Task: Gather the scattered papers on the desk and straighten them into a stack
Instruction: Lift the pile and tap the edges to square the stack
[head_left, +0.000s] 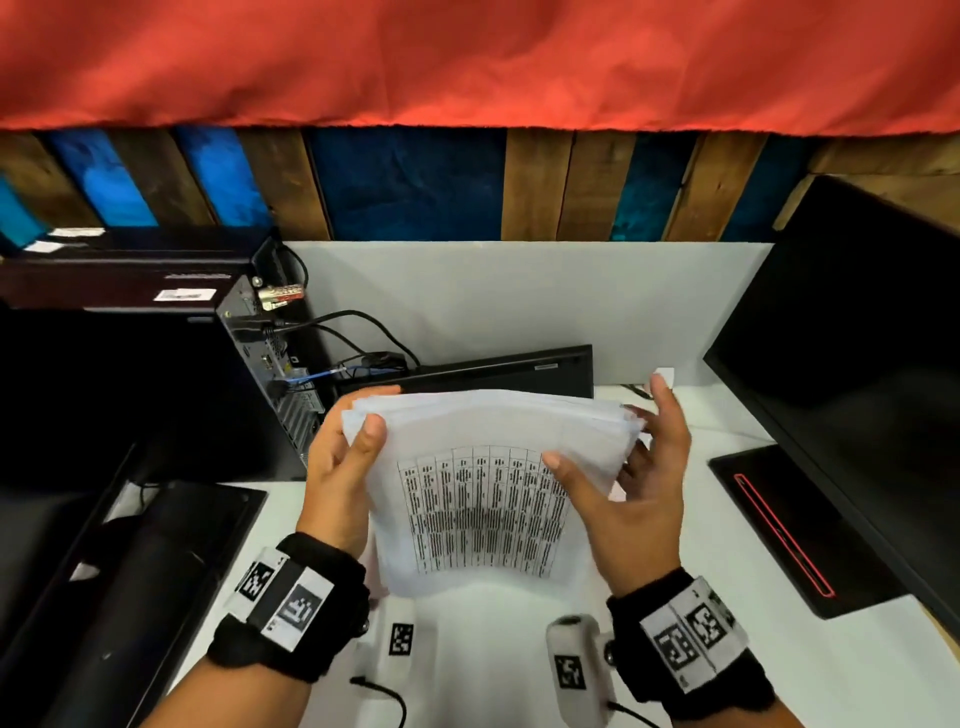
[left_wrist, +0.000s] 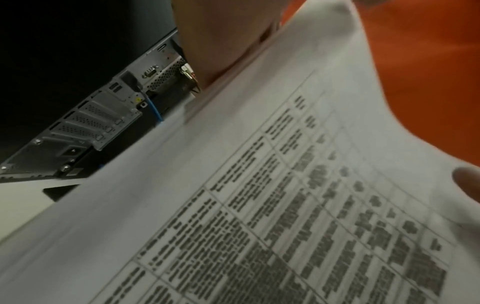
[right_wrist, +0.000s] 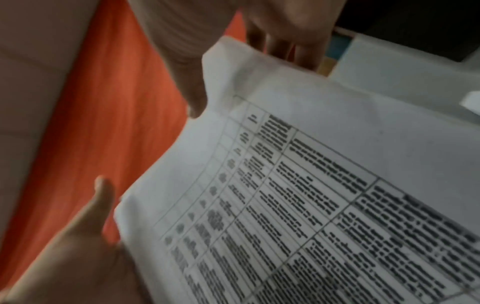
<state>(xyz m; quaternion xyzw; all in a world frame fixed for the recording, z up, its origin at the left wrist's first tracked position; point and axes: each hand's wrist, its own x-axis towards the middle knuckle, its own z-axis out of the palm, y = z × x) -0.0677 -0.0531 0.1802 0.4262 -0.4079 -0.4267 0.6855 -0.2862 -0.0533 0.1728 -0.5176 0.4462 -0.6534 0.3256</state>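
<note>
A stack of white papers (head_left: 483, 509) stands upright over the white desk (head_left: 493, 649), a printed table on its front sheet. The sheets fan unevenly along the top edge. My left hand (head_left: 363, 421) grips the stack's left edge, thumb on the front and fingers behind. My right hand (head_left: 623, 447) is at the right edge with straight, spread fingers behind the sheets and the thumb in front. In the right wrist view the papers (right_wrist: 311, 185) fill the frame and the thumb (right_wrist: 103, 195) stands slightly off them. The left wrist view shows the papers (left_wrist: 259, 205) close up.
A black computer tower (head_left: 270, 374) with cables stands at the back left. A black keyboard (head_left: 493, 371) leans on the white partition behind the stack. A dark monitor (head_left: 857, 364) and its base (head_left: 789, 525) are at the right. A small white slip (head_left: 662, 375) lies at the back.
</note>
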